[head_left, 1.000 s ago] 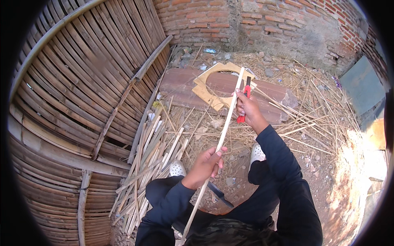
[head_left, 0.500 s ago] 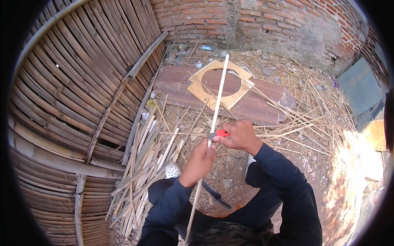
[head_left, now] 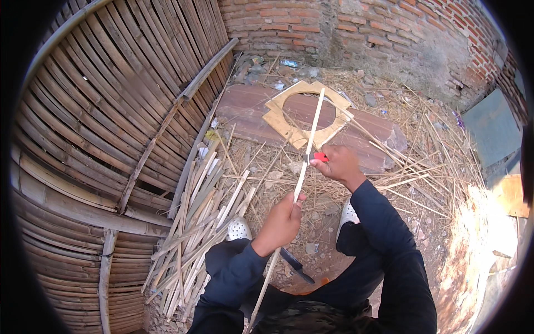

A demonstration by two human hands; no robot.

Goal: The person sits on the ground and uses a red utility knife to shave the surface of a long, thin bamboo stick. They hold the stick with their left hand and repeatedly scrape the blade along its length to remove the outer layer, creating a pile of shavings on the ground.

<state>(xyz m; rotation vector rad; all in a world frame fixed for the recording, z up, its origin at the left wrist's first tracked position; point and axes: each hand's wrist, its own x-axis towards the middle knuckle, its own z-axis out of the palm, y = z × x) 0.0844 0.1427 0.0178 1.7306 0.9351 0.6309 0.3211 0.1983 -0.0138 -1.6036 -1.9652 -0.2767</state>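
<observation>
A long, pale bamboo strip (head_left: 315,123) slants up and away from between my legs. My left hand (head_left: 280,222) is closed around its middle. Farther along the strip, my right hand (head_left: 341,166) grips a red-handled cutter knife (head_left: 319,157). The knife's blade end lies against the strip, while the strip's far tip passes over a wooden frame with a round hole (head_left: 273,120). On the ground between my legs lies a dark, long-bladed knife (head_left: 296,265), partly hidden by my left arm and the strip.
Cut bamboo strips (head_left: 186,250) are heaped to my left, beside a bamboo slat wall (head_left: 105,111). A brown board (head_left: 240,111) lies under the frame. Loose strips and shavings cover the ground up to the brick wall (head_left: 278,28). A grey panel (head_left: 492,128) leans at far right.
My right hand and the cutter knife have moved farther up the strip, away from my left hand. The strip's far tip has shifted right and slightly nearer in the view.
</observation>
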